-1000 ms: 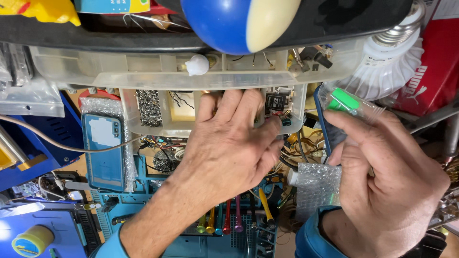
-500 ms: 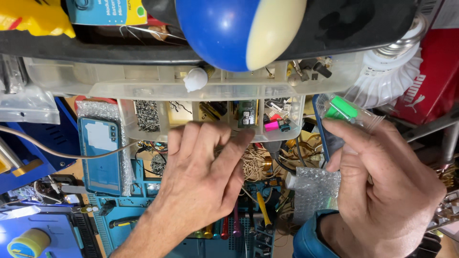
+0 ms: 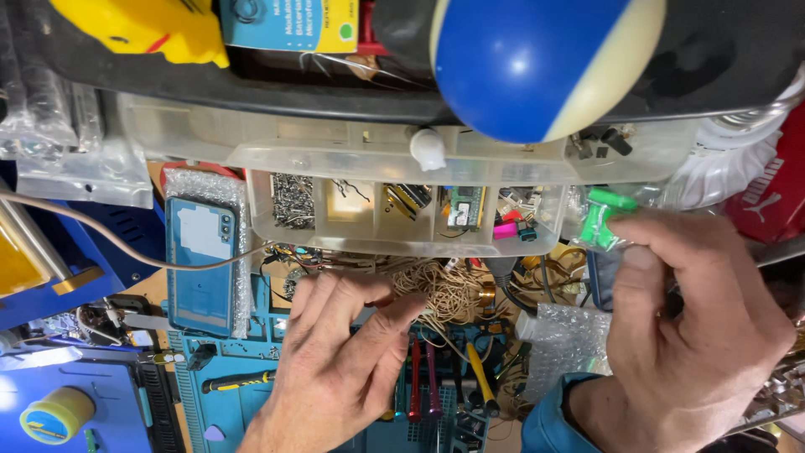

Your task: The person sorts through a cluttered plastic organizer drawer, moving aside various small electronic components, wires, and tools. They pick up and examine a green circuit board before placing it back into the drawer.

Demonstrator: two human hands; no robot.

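My left hand (image 3: 335,361) hovers, fingers spread and holding nothing, over a teal tool tray (image 3: 251,394), just below a clear plastic compartment box (image 3: 402,214) full of small electronic parts. My right hand (image 3: 688,327) is at the right, its thumb and fingers pinched on a small clear bag with a green plastic part (image 3: 605,220) inside. That bag is held beside the right end of the compartment box.
A blue and cream ball (image 3: 541,59) hangs over the box. A blue phone back cover (image 3: 199,264) in bubble wrap lies left. Tangled thin wires (image 3: 444,289), several screwdrivers (image 3: 444,386), a piece of bubble wrap (image 3: 566,344) and a yellow tape roll (image 3: 54,415) crowd the bench.
My left hand has drawn back from the compartment box toward me, uncovering its compartments. My right hand stays on the bag with the green part, shifted slightly lower.
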